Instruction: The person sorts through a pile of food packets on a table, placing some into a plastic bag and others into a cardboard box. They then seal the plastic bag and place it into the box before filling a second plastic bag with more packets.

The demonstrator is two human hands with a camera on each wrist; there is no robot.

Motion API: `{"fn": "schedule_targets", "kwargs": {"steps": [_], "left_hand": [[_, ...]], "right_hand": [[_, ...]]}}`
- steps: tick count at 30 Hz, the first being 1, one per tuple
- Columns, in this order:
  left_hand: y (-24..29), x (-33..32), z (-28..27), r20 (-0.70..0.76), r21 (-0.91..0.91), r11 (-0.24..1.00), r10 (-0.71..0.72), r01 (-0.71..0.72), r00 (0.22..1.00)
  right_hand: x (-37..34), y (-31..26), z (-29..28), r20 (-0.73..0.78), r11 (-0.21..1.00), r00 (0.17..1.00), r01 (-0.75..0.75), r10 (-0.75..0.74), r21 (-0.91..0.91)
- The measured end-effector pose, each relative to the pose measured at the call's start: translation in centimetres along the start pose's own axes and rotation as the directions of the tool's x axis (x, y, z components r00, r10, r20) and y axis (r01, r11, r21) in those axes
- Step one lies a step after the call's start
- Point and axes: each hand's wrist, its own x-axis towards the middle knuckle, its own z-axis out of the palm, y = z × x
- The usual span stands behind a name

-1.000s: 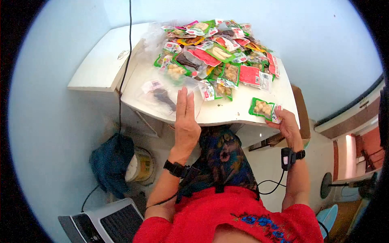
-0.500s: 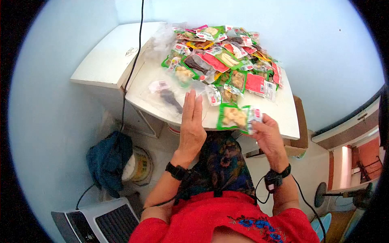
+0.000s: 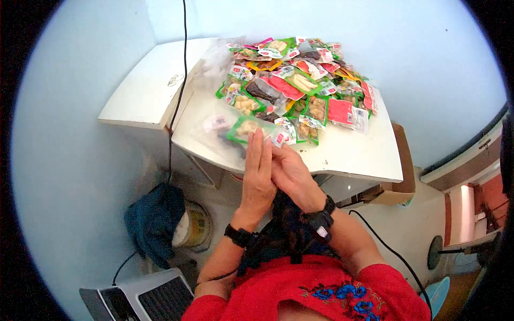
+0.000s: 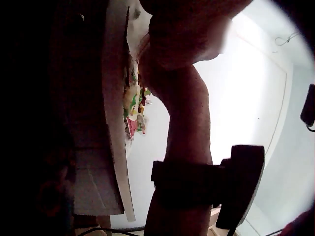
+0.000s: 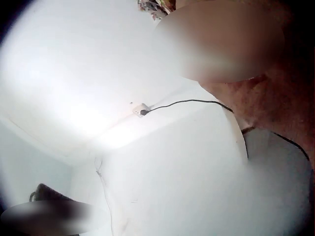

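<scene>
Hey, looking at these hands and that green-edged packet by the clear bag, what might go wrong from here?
The green-edged food packet could snag on the thin clear plastic bag it overlaps in the head view. The left hand and right hand are at the white table's front edge, so a fumbled packet might drop off. The loose pile of food packets lies just beyond; a nudge might make some slide.

"What's on the worktop [image 3: 364, 153]?"
"A heap of packets [image 3: 292, 88] at the back; nearer the front, above the surface, one packet [image 3: 240, 131] touching the side-by-side hands [image 3: 258, 181]."
"And around it?"
"A bucket [image 3: 199, 227] below at left, a box [image 3: 405, 179] at right."
</scene>
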Motion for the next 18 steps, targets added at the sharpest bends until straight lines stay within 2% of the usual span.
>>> {"fn": "schedule_targets", "kwargs": {"steps": [4, 7, 10, 12, 14, 16, 18], "left_hand": [[-0.8, -0.5, 0.2, -0.011, 0.020, 0.999, -0.027, 0.027, 1.000], [-1.0, -0.5, 0.1, -0.019, 0.022, 0.999, -0.038, 0.039, 0.999], [-0.9, -0.4, -0.1, -0.020, 0.017, 0.999, -0.040, 0.040, 0.999], [-0.8, -0.3, -0.1, -0.026, 0.007, 0.999, -0.041, 0.041, 0.999], [-0.7, -0.3, 0.0, -0.035, -0.004, 0.999, -0.040, 0.040, 0.999], [-0.6, -0.3, 0.1, -0.011, -0.015, 0.999, -0.032, 0.032, 0.999], [-0.5, -0.2, 0.0, -0.002, -0.019, 0.999, -0.026, 0.026, 1.000]], "right_hand": [[2.7, 1.8, 0.3, 0.072, 0.998, 0.997, 0.033, -0.037, 0.055], [3.9, 1.9, -1.2, 0.052, 0.972, 0.998, 0.053, -0.042, -0.227], [4.8, 2.3, -2.6, 0.027, 0.866, 0.999, 0.048, -0.040, -0.498], [4.4, 2.2, -2.4, -0.027, 0.814, 0.998, 0.036, -0.064, -0.579], [1.7, 0.9, 1.7, -0.118, 0.819, 0.987, 0.024, -0.111, -0.574], [2.9, 1.7, 0.0, -0.076, 0.668, 0.965, 0.116, -0.252, -0.735], [4.0, 2.3, -1.3, -0.035, 0.583, 0.950, 0.160, -0.309, -0.797]]}}
